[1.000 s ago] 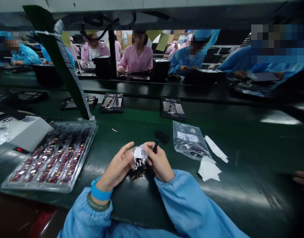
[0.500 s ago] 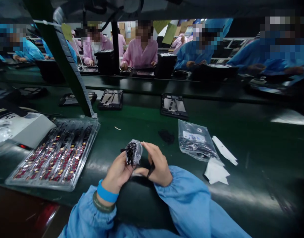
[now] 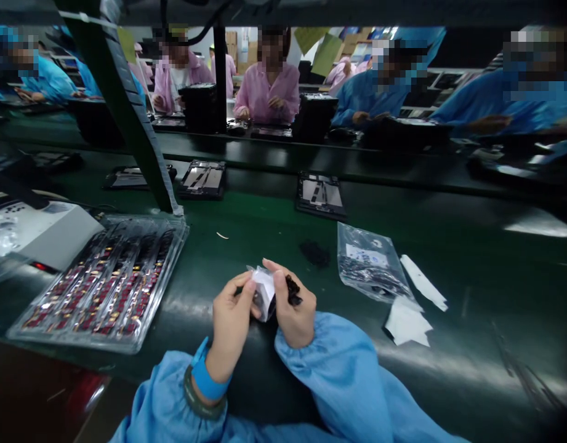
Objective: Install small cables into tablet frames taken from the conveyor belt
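A small clear plastic bag (image 3: 263, 288) with a whitish face is held up between my two hands, above the green work surface. My left hand (image 3: 230, 317) is closed, thumb and fingers pinching the bag's left side. Close beside it, my right hand (image 3: 298, 314) is closed around a bunch of small black parts (image 3: 293, 290) that stick out past its fingers. The right thumb lies along the bag's right edge; whether it also grips the bag I cannot tell. Beyond my hands lies a loose pile of black parts (image 3: 315, 253). To its right rests a larger clear bag (image 3: 370, 261) with a label and dark contents.
A clear tray (image 3: 138, 332) of red-and-black components sits at the left, beside a white box-like device (image 3: 56, 231). White paper scraps (image 3: 407, 323) lie at the right. Opened tablet-like units (image 3: 321, 194) rest farther back. A slanted post (image 3: 144, 141) stands at left; co-workers sit opposite.
The bag has turned, so its whitish face shows instead of the black parts at its mouth. The black parts are now in my right hand, and my left hand has shifted to a pinch.
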A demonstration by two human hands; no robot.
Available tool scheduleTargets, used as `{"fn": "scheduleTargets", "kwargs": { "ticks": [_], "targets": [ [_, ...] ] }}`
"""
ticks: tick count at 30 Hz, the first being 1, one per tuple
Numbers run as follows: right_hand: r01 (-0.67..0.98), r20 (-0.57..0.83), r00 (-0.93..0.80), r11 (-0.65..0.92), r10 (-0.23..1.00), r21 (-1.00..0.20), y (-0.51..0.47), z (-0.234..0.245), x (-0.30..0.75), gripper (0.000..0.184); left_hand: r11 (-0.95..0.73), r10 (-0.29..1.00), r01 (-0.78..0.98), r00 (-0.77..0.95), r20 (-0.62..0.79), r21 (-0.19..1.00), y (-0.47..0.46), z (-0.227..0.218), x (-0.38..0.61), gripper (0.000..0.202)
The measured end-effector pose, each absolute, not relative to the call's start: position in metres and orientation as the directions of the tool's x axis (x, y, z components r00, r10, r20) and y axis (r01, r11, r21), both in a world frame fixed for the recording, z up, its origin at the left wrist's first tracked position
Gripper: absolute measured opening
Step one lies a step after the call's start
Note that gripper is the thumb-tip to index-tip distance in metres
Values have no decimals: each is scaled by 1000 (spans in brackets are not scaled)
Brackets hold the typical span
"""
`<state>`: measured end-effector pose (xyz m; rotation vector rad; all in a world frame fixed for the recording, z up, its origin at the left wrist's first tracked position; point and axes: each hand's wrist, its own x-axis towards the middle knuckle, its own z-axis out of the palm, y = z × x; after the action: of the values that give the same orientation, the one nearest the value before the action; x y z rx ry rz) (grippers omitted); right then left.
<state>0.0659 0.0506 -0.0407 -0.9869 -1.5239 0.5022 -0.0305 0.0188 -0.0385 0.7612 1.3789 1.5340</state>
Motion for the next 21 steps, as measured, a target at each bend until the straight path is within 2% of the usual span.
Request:
{"fn": "scheduleTargets", "kwargs": {
  "ticks": [3, 6, 10, 14, 18, 21],
  "targets": [
    [333, 662, 21, 619, 749, -711, 47, -40, 74, 27, 48, 892, -158, -438, -114, 986, 21, -37, -37, 34],
    [374, 750, -56, 710, 659, -596, 45, -38, 80, 33, 59, 900, -168, -418, -125, 984, 21, -34, -40, 39],
    [372, 753, -79, 720, 653, -586, 48, -40, 83, 35, 126, 950, -198, -257, -176, 972, 22, -32, -40, 44],
    [368, 783, -135, 765, 607, -529, 48, -45, 84, 40, 151, 934, -259, -279, -223, 954, 26, -35, -40, 41],
    [301, 837, -375, 906, 399, -297, 42, -51, 91, 55, 141, 886, -385, -362, -290, 912, 30, -39, -40, 44],
    [251, 840, -488, 960, 239, -127, 40, -55, 93, 56, 163, 863, -494, -347, -366, 854, 30, -39, -40, 46]
  ]
}}
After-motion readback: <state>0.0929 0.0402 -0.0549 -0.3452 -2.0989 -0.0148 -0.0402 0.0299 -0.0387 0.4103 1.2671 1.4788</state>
